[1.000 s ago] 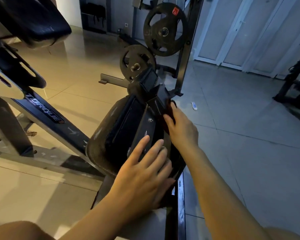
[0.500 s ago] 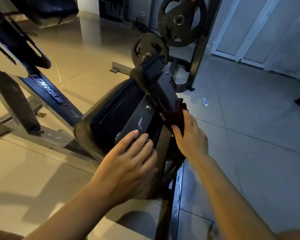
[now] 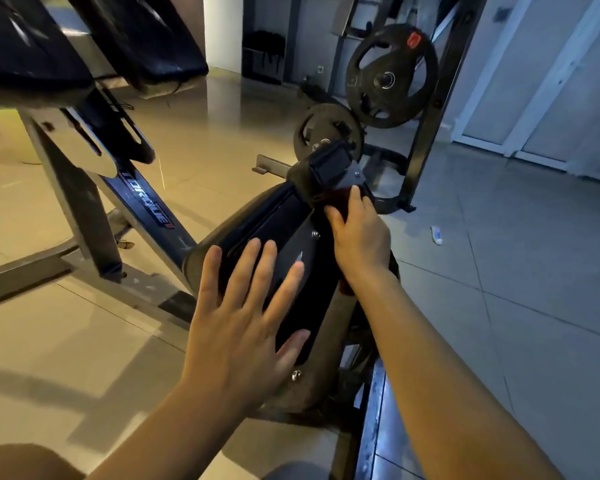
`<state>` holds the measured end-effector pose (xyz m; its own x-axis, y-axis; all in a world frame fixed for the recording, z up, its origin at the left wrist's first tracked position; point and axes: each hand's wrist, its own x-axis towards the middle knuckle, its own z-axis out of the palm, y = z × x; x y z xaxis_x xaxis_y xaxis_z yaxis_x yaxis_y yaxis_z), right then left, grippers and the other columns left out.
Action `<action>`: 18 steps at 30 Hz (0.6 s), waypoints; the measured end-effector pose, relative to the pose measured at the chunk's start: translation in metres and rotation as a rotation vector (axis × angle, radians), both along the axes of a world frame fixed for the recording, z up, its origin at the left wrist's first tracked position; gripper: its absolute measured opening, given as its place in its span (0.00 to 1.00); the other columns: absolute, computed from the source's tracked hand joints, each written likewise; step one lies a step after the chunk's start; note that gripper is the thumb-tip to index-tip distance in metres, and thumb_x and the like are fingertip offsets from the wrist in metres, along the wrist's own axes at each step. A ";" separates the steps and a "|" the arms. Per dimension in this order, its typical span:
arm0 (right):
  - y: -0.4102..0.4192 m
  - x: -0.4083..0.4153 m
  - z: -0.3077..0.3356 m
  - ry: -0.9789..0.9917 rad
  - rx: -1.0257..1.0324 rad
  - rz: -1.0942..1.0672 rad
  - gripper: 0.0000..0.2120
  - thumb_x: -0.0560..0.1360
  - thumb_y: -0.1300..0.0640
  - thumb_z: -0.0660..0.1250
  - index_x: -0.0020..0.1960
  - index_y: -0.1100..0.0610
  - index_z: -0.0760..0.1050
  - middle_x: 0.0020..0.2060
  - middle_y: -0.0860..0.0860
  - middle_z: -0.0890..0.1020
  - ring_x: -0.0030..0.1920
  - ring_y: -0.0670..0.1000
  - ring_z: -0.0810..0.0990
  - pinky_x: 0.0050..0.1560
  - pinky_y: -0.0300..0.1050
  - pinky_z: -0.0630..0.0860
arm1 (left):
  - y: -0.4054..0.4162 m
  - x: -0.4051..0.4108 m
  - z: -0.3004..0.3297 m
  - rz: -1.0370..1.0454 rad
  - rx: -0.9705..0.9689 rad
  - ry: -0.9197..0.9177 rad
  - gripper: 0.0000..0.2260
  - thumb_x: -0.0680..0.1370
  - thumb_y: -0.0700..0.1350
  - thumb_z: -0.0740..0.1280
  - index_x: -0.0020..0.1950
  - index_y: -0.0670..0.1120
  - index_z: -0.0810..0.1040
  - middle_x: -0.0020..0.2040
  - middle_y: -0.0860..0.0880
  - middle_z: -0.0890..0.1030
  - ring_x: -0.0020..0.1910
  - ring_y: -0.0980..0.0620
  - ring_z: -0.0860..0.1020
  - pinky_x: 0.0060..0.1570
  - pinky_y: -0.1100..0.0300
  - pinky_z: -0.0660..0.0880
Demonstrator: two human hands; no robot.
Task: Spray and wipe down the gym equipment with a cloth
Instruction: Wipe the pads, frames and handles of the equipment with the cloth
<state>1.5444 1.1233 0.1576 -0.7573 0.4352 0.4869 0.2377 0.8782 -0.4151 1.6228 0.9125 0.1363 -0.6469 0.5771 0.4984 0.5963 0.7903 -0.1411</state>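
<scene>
One readable brand name, on the slanted frame bar (image 3: 149, 206) of the gym machine.

We read white letters that look like "TORQUE" running lengthwise down this dark blue bar, with a small red mark at the lower end of the word; the first letters are partly shadowed, so we are less sure of them. Up and to the right of the bar, well apart from it, we see a red sticker (image 3: 413, 39) near the top edge of the large weight plate (image 3: 392, 76), but its print is too small and blurred for us to read. We can make out no other text or numbers.
</scene>
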 end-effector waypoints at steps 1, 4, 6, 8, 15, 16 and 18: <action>-0.006 -0.008 0.002 0.040 0.003 0.004 0.28 0.80 0.42 0.55 0.75 0.55 0.60 0.68 0.56 0.72 0.64 0.60 0.74 0.61 0.58 0.74 | 0.002 0.000 -0.001 0.005 0.001 0.002 0.32 0.74 0.62 0.56 0.74 0.47 0.67 0.74 0.38 0.67 0.75 0.39 0.61 0.74 0.36 0.47; -0.015 -0.014 -0.005 0.134 -0.031 0.021 0.31 0.81 0.44 0.57 0.78 0.56 0.54 0.75 0.56 0.64 0.74 0.60 0.63 0.72 0.59 0.63 | 0.004 -0.002 -0.003 0.014 -0.008 0.011 0.32 0.74 0.62 0.58 0.75 0.48 0.67 0.73 0.39 0.68 0.75 0.40 0.62 0.73 0.35 0.48; -0.009 -0.005 -0.020 0.214 -0.034 0.053 0.31 0.80 0.46 0.59 0.78 0.56 0.54 0.76 0.55 0.63 0.76 0.57 0.60 0.74 0.56 0.61 | 0.003 -0.003 -0.003 0.012 -0.017 0.019 0.33 0.74 0.62 0.59 0.75 0.48 0.66 0.73 0.40 0.68 0.75 0.41 0.62 0.73 0.35 0.48; 0.006 0.005 -0.036 0.225 -0.031 0.061 0.31 0.79 0.46 0.59 0.78 0.55 0.55 0.76 0.54 0.63 0.76 0.55 0.61 0.72 0.54 0.63 | 0.002 -0.004 -0.003 0.009 -0.029 0.014 0.33 0.74 0.63 0.60 0.76 0.49 0.66 0.73 0.39 0.69 0.74 0.41 0.62 0.73 0.35 0.48; 0.041 0.058 -0.083 0.123 -0.199 0.090 0.30 0.80 0.46 0.58 0.78 0.50 0.52 0.77 0.49 0.58 0.77 0.49 0.55 0.75 0.53 0.60 | 0.002 -0.002 -0.001 0.011 -0.017 -0.025 0.31 0.75 0.61 0.56 0.74 0.46 0.69 0.70 0.38 0.71 0.73 0.41 0.62 0.74 0.38 0.44; 0.044 0.065 -0.089 0.114 -0.244 0.091 0.31 0.79 0.44 0.57 0.78 0.48 0.51 0.78 0.49 0.57 0.77 0.49 0.54 0.75 0.53 0.59 | 0.002 -0.002 0.000 0.011 -0.013 -0.031 0.31 0.76 0.61 0.56 0.74 0.46 0.69 0.70 0.38 0.71 0.73 0.41 0.62 0.74 0.38 0.44; 0.046 0.074 -0.095 0.088 -0.326 0.076 0.31 0.78 0.45 0.57 0.77 0.46 0.48 0.78 0.49 0.56 0.77 0.49 0.53 0.75 0.56 0.59 | 0.001 -0.001 -0.001 0.013 -0.010 -0.040 0.31 0.76 0.61 0.55 0.75 0.46 0.68 0.71 0.38 0.71 0.73 0.40 0.63 0.74 0.38 0.45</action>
<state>1.6187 1.1697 0.0622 -0.7548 0.5225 0.3966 0.1274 0.7098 -0.6927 1.6218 0.9137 0.1358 -0.6735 0.5735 0.4663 0.5915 0.7965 -0.1253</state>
